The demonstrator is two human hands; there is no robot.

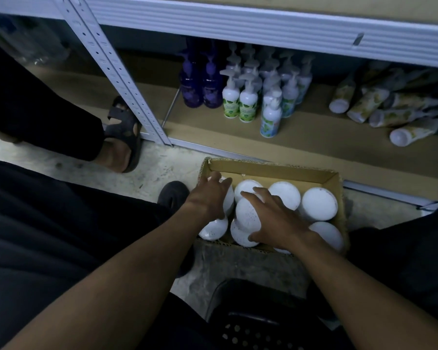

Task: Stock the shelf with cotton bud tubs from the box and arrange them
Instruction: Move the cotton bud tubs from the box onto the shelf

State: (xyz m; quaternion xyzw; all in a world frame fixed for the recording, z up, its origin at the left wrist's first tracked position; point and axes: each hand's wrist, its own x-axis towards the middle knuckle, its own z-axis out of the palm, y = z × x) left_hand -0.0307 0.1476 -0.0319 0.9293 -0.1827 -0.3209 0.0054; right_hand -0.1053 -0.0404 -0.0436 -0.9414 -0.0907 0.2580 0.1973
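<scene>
Cardboard box (268,170) on floor before low shelf (314,137), packed with white cotton bud tubs (319,207). Left hand (210,195) curls over tub at box's left wall, apparently gripping it. Right hand (276,221), fingers spread, wraps raised tub (247,214) mid-box. Pump bottles (248,102) stand on shelf behind box.
</scene>
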